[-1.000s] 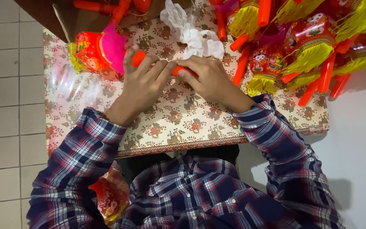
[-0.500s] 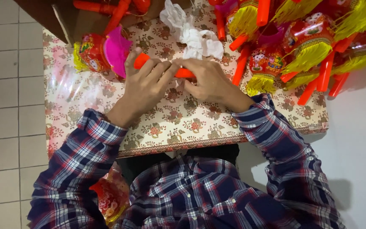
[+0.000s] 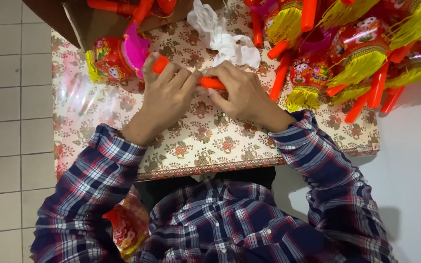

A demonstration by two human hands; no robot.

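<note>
Both my hands hold one orange plastic handle (image 3: 161,64) lying across the flowered table (image 3: 205,141). My left hand (image 3: 165,97) wraps its left part, close to a red toy lantern with a pink top (image 3: 118,56). My right hand (image 3: 239,92) pinches the handle's right end, just below a crumpled white wrapper (image 3: 222,39). Most of the handle is hidden under my fingers.
A heap of red lanterns with yellow tassels (image 3: 361,53) and orange handles fills the table's right and far side. A cardboard box (image 3: 93,24) stands at the far left. A red-gold lantern piece (image 3: 128,225) lies by my left elbow. Tiled floor (image 3: 10,122) lies left.
My left hand has slid along the handle toward the pink-topped lantern, and the handle's left end now shows beside it. My right hand has stayed on the other end.
</note>
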